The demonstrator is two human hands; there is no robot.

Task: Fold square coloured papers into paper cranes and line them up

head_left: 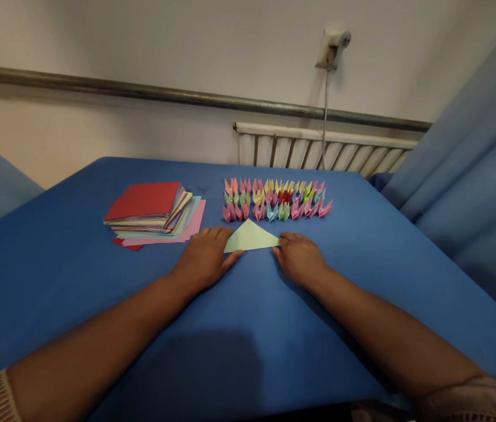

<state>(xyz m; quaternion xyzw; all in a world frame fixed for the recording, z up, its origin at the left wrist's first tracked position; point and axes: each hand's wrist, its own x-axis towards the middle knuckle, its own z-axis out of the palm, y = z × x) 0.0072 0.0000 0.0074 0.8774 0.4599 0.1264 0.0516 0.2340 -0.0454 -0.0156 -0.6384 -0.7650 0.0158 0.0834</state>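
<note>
A pale green sheet of origami paper [251, 237], folded into a triangle, lies on the blue table with its point facing away from me. My left hand [204, 255] holds its left corner, the fingers over the paper and the thumb along the near edge. At the right corner, my right hand [299, 258] grips the paper between thumb and fingers. Both corners are partly hidden under my hands. Just beyond the triangle's tip stand rows of small folded paper cranes [284, 196] in pink, yellow, green, red and blue.
A stack of coloured paper squares [146, 202], red on top, sits left of the cranes. The blue table [353, 328] ends near a wall with a metal rail [177, 95], a radiator [309, 136] and a socket with a plug [332, 50]. A blue curtain [472, 146] hangs at the right.
</note>
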